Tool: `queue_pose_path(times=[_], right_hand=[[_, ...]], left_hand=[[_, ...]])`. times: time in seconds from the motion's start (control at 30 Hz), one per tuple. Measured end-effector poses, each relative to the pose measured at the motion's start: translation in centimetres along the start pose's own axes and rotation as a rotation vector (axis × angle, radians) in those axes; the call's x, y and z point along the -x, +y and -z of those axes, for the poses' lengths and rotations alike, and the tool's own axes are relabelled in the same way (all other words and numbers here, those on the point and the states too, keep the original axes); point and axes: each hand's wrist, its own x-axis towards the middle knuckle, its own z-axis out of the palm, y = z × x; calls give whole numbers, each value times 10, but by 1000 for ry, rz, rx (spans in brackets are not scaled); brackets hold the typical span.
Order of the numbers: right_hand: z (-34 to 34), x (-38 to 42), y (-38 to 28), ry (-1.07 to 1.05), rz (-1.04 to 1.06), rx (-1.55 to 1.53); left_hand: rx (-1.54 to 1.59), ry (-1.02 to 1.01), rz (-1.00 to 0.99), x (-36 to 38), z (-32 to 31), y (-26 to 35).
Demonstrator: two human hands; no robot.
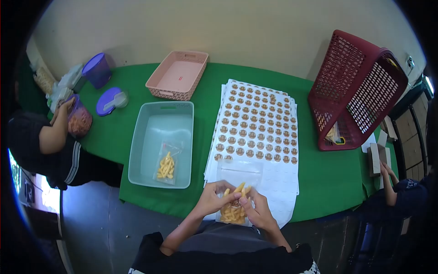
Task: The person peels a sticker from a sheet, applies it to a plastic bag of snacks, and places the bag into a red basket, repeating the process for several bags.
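My left hand (pixel 215 197) and my right hand (pixel 261 211) grip a clear zip bag (pixel 233 215) of yellow finger-shaped snacks, one from each side. Both thumbs meet on its front, by a round brown sticker partly hidden under them. The bag's flat upper end (pixel 239 171) lies over a stack of white sticker sheets (pixel 255 121). Rows of round brown stickers cover the top sheet, while its near part shows only bare outlines. Left of my hands, a pale green basket (pixel 139 118) holds another bag of the same snacks (pixel 168 165).
A pink basket (pixel 175 73) stands at the back. A maroon crate (pixel 340 68) is tipped up on the right. At left, a person (pixel 54 137) handles a purple tub (pixel 78 119) near a purple lid (pixel 108 101). Another person's hand (pixel 387 172) touches a box at right.
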Motion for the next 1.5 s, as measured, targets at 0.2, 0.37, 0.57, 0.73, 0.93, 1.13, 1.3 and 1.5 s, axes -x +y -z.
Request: queue_pose_path(times=[0.2,0.37,0.57,0.73,0.93,1.13,1.3,1.5], right_hand=[[0,-4,4,-24,-26,46],[2,-8,7,-33,-5,77],[0,-2,14,-85,-3,40],[1,-2,11,-192,-83,89],[10,-10,-1,-346,-192,206],[6,-10,15,57,94,-160],[2,-9,17,137,66,-217],[-4,-14,19,249,131,18]], left_hand=[[-28,126,-15,-1,-6,-12],[99,85,-45,-4,-6,-12],[240,242,-130,-11,7,-10],[175,157,-74,-9,10,-2],[204,88,-95,-5,8,-7],[25,79,-130,-1,1,-1],[-58,52,-171,-2,-2,0],[-195,122,-210,-2,-7,-4]])
